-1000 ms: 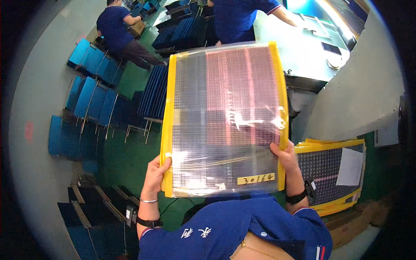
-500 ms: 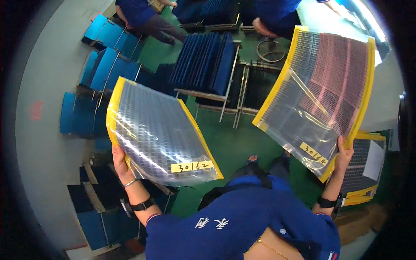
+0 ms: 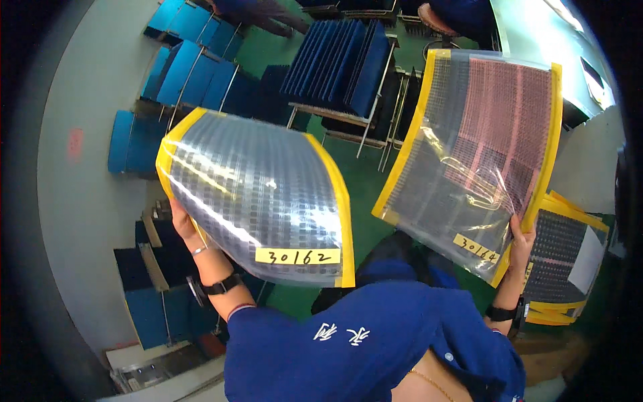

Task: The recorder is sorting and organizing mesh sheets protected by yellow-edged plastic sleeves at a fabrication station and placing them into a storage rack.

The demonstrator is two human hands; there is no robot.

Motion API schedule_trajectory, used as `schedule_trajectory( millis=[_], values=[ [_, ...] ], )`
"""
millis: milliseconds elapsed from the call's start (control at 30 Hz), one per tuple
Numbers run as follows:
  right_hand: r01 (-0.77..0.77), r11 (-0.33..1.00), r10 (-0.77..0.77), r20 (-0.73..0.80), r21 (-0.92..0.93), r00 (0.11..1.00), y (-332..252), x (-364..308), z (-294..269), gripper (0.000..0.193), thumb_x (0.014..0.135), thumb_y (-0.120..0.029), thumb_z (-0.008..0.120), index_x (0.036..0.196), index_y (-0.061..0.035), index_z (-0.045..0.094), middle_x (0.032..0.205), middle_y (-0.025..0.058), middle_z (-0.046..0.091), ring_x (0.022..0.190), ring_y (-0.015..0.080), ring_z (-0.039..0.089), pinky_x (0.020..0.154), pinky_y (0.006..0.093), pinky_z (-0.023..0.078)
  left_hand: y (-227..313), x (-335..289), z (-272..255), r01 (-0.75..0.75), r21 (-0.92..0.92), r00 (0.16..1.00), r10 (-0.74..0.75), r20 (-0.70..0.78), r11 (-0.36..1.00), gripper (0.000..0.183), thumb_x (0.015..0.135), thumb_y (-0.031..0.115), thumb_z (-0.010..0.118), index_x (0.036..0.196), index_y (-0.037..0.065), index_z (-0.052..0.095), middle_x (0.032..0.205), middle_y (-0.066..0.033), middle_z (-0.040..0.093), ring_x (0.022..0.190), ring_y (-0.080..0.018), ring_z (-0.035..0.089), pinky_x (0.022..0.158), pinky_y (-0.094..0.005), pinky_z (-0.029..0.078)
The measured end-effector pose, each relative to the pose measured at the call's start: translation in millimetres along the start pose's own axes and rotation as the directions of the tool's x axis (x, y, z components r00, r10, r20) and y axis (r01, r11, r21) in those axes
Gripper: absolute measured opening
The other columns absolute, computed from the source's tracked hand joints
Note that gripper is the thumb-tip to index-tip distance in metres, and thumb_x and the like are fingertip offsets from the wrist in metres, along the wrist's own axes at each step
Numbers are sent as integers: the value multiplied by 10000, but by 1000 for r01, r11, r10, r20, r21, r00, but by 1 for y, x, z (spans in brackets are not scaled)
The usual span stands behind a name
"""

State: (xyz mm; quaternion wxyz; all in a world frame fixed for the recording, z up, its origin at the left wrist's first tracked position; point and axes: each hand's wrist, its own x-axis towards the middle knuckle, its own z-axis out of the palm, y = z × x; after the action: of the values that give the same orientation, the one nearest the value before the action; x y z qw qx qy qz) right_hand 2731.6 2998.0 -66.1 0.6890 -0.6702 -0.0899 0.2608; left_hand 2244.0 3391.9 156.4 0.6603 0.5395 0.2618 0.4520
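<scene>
My left hand (image 3: 183,220) grips the left edge of a clear, dark-patterned film sheet (image 3: 251,181) with yellow taped sides and a handwritten yellow label at its lower edge. The sheet bows outward and catches bright glare. On the other side, my right hand (image 3: 522,238) is closed on the lower right edge of a second film sheet (image 3: 462,167), also yellow-edged and labelled, with a pink patterned area. Both sheets are held up in the air, apart from each other. Some of the fingers are hidden behind the sheets.
Blue panels stand in racks (image 3: 338,67) ahead, and more blue panels (image 3: 187,74) line the left wall. Dark blue panels (image 3: 164,308) are at lower left. A stack of yellow-edged sheets (image 3: 552,261) lies at right, below a pale table (image 3: 536,40). Other people are partly visible at the far side.
The left sheet has turned to face me more and bows more. The right sheet has shifted slightly left in the picture. The racks appear higher and farther right as the view moved.
</scene>
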Motion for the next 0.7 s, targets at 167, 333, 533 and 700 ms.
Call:
schedule_trajectory(
  millis=[167, 333, 533, 700],
  values=[
    [-15, 998, 13, 38, 62, 999, 3, 3, -3, 219, 837, -93, 588, 1038, -10, 559, 932, -5, 579, 818, 78, 522, 758, 215, 401, -9, 20, 15, -47, -13, 999, 47, 2, 999, 470, 880, 270, 503, 1255, 20, 370, 1158, -131, 524, 994, -228, 563, 849, -362, 473],
    [-29, 988, 29, 2, 149, 1000, -12, -1, 14, 212, 844, -77, 571, 1042, -2, 555, 900, 17, 595, 763, 80, 544, 695, 205, 431, -6, 25, 25, -30, -36, 999, 31, 36, 999, 467, 884, 271, 496, 1253, 15, 367, 1160, -129, 524, 997, -222, 563, 851, -362, 473],
    [-8, 992, 11, -19, 127, 1000, -16, -3, 16, 217, 831, -78, 586, 1040, -25, 564, 882, 9, 596, 751, 85, 552, 676, 208, 441, -8, 32, 2, -49, 29, 998, 48, 30, 998, 531, 853, 299, 548, 1258, 12, 359, 1177, -131, 511, 1012, -225, 554, 868, -359, 460],
    [-32, 999, 33, -80, 16, 996, -29, -13, 18, 125, 819, -97, 609, 932, -47, 591, 804, -33, 569, 685, 57, 502, 635, 193, 398, -38, 60, -40, -74, -42, 996, 76, 40, 996, 527, 834, 212, 558, 1266, -5, 349, 1203, -138, 487, 1030, -238, 535, 880, -355, 438]
  ],
)
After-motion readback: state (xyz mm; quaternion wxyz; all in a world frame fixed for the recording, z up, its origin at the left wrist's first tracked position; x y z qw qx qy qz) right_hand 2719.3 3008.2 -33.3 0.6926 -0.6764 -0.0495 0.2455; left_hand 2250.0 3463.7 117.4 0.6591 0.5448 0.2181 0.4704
